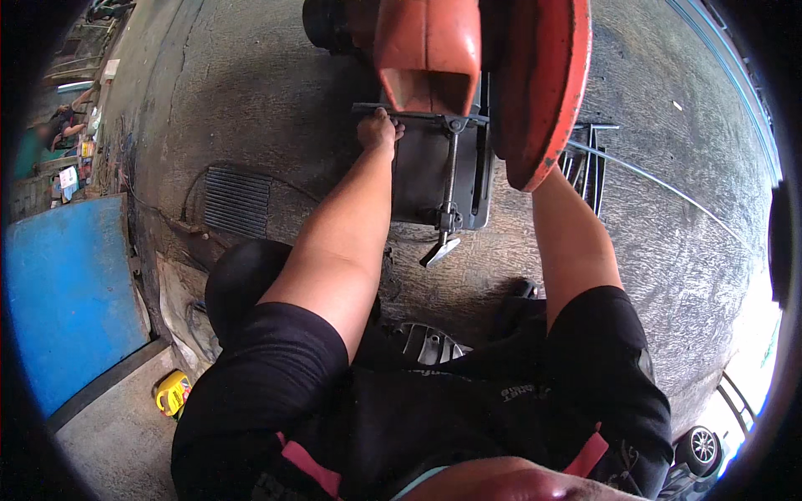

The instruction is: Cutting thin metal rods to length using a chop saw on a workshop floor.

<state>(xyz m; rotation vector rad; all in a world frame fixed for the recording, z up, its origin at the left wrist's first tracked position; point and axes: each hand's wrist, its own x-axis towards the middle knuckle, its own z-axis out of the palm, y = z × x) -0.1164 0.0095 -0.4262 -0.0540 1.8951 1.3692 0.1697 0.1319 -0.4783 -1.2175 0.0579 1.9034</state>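
Note:
A cut-off saw with a red-orange body and a round blade guard stands on the ground before me. My left hand is closed on the left end of a dark metal bar lying crosswise at the saw's vise. Toward me from that bar runs the vise's threaded screw, with a crank handle at its near end, above the grey base plate. My right forearm reaches up behind the guard, which hides that hand and its fingers.
A long thin rod slants off right of the saw, past a black metal frame. At left are a ribbed grate, a blue panel and a yellow container. Another person is far left; a car wheel shows lower right.

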